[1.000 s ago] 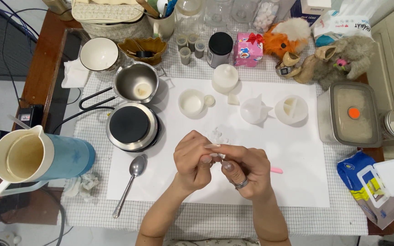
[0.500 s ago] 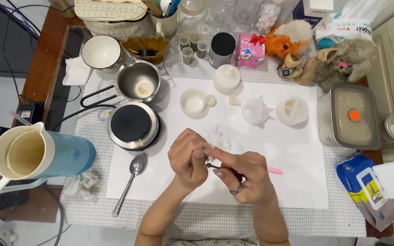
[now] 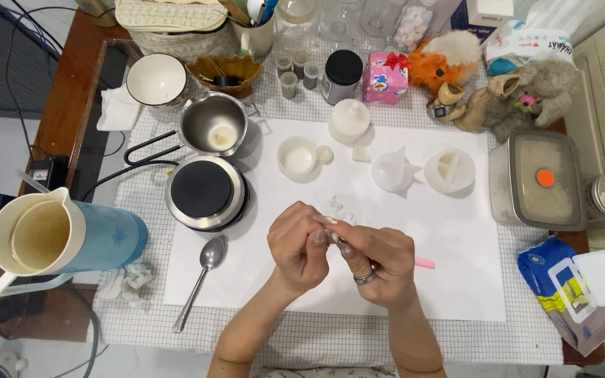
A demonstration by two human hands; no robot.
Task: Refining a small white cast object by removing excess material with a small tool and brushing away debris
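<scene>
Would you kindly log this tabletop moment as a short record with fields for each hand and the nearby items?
left hand: fingertips pinch a small item, too small to identify
right hand: meets the left; holds a pink tool, ring on one finger
surface: white sheet on a checked cloth
near hands: small clear pieces, spoon, hot plate
further back: white moulds, steel pot

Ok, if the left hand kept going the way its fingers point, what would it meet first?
The left hand points up and right, away from the person. First would probably be the small clear bits on the white sheet, then the star-shaped mould; height is unclear.
</scene>
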